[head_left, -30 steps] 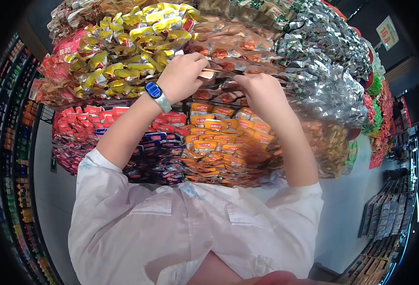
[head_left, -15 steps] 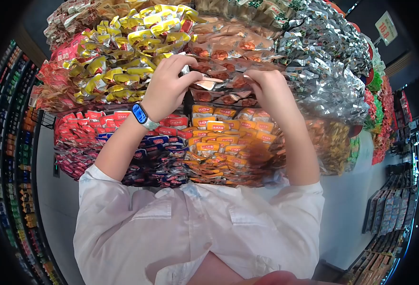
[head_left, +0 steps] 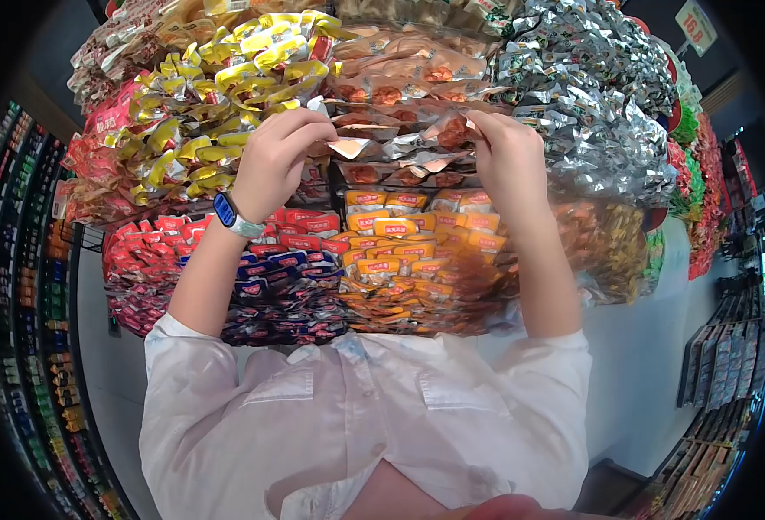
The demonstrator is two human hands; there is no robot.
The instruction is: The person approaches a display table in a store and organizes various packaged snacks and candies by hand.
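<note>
My left hand (head_left: pixel 280 158), with a smartwatch (head_left: pixel 226 211) on its wrist, is closed at the left edge of the row of clear packets. Right beside its fingertips lies the pale corner of a packet (head_left: pixel 348 147); what the fingers grip is hidden. Thumb and fingers of my right hand (head_left: pixel 512 154) pinch the right end of a clear packet with reddish-brown food (head_left: pixel 452 132). More such packets (head_left: pixel 387 92) stand in a row behind and between the hands.
Yellow packets (head_left: pixel 265 56) lie at the left, silver ones (head_left: pixel 573 95) at the right. Nearer me are red packets (head_left: pixel 309 223) and orange packets (head_left: pixel 395 227). A price sign (head_left: pixel 695 28) stands at upper right. Stocked shelves (head_left: pixel 31 303) line the far left.
My hands have moved apart, the left one leftward and the right one slightly rightward. A reddish-brown packet now shows at the right fingertips. The view has shifted slightly.
</note>
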